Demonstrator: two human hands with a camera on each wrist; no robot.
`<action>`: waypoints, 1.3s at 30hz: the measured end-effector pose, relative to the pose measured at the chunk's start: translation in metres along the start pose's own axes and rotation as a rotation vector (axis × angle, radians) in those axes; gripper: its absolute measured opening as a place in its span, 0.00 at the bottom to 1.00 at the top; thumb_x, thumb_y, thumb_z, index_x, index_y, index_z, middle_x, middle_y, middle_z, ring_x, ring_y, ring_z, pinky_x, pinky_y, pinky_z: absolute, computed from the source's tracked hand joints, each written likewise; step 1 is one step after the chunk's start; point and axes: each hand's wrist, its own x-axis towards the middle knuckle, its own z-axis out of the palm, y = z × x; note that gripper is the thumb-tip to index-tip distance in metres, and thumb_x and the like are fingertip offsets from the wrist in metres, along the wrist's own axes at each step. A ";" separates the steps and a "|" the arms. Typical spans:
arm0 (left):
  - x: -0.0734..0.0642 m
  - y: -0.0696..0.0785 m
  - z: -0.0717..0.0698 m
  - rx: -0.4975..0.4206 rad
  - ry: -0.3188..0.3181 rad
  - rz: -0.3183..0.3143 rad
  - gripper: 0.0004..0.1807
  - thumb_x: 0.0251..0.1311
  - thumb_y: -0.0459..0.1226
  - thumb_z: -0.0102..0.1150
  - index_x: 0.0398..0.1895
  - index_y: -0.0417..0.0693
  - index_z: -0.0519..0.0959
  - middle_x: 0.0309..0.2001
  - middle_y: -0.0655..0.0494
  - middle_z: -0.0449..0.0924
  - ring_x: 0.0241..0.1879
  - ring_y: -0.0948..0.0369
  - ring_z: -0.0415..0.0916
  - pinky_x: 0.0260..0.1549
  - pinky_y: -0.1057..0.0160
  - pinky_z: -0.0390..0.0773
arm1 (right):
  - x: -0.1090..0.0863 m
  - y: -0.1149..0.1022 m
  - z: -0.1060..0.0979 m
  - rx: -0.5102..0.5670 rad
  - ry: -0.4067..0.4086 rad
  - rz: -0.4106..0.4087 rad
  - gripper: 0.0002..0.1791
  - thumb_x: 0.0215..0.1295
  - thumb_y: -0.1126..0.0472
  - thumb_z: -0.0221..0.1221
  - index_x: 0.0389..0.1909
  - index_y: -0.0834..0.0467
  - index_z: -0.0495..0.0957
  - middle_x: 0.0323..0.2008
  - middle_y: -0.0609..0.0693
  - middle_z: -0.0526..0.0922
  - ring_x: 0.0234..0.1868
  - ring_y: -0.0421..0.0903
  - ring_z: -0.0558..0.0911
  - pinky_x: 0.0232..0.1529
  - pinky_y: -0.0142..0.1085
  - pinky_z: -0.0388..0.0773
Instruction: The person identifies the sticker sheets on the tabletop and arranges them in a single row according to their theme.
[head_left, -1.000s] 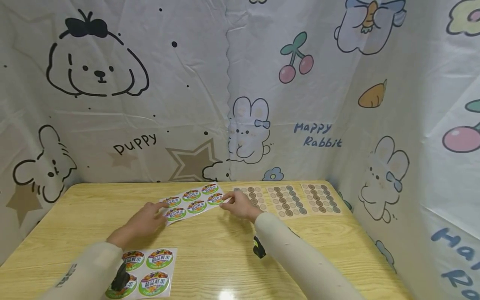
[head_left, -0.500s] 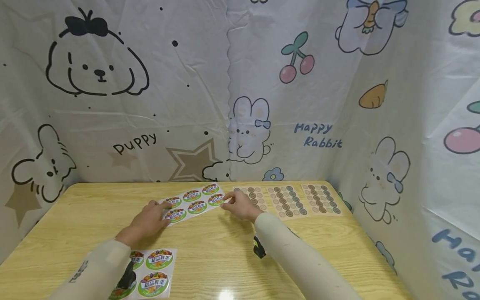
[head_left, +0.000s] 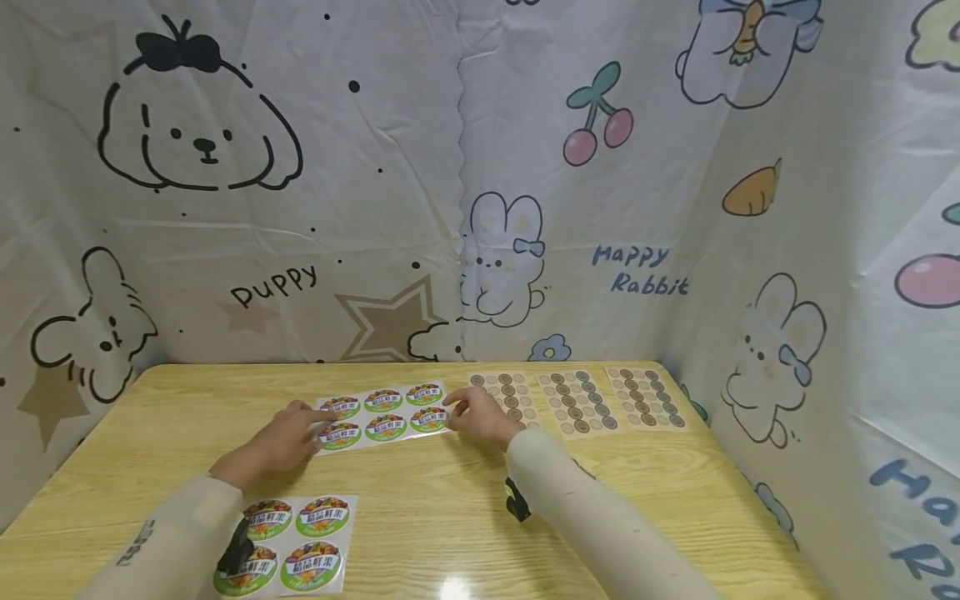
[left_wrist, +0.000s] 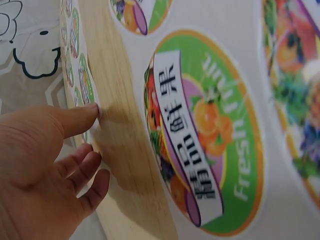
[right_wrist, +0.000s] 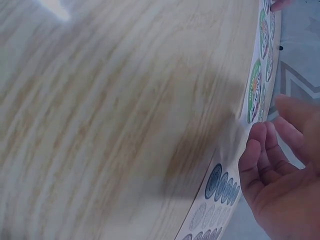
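A white sheet of oval fruit stickers (head_left: 403,417) lies toward the back of the table. My left hand (head_left: 281,442) is at its left end, with an extended finger resting on a left sticker. In the left wrist view the thumb (left_wrist: 82,119) reaches out and the other fingers are loosely bent. My right hand (head_left: 480,417) has bent fingers at the sheet's right edge and seems to pinch it. The right wrist view shows these curled fingers (right_wrist: 257,155) near the sheet's end. A second sticker sheet (head_left: 294,540) lies in front, partly covered by the left sleeve.
Three sheets of small round brown and grey stickers stand in a row at the back right: a left one (head_left: 517,400), a middle one (head_left: 576,404) and a right one (head_left: 647,398). A printed cloth (head_left: 360,208) hangs around the wooden table (head_left: 435,517).
The back sticker sheet has turned, so its slant is smaller and its left end sits a little farther left. My left hand has shifted left; the right hand has hardly moved.
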 end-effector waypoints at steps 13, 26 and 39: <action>-0.002 -0.008 -0.006 -0.050 -0.029 -0.024 0.24 0.65 0.33 0.61 0.65 0.37 0.76 0.58 0.31 0.70 0.55 0.36 0.69 0.54 0.33 0.71 | 0.003 -0.003 0.017 -0.130 -0.046 0.018 0.26 0.64 0.67 0.63 0.64 0.59 0.77 0.55 0.63 0.82 0.55 0.55 0.80 0.59 0.48 0.77; -0.006 -0.010 -0.007 -0.075 -0.037 -0.016 0.27 0.60 0.32 0.67 0.64 0.36 0.76 0.62 0.29 0.67 0.61 0.30 0.64 0.58 0.28 0.66 | 0.007 -0.001 0.020 -0.147 -0.075 0.054 0.28 0.65 0.60 0.67 0.66 0.53 0.77 0.57 0.58 0.81 0.59 0.55 0.79 0.63 0.51 0.74; -0.004 -0.026 -0.011 -0.183 -0.101 0.025 0.29 0.60 0.25 0.64 0.67 0.32 0.72 0.65 0.20 0.59 0.61 0.25 0.63 0.57 0.31 0.71 | 0.008 0.004 0.021 -0.187 -0.098 0.017 0.28 0.62 0.58 0.70 0.64 0.50 0.79 0.52 0.56 0.82 0.48 0.47 0.78 0.55 0.45 0.77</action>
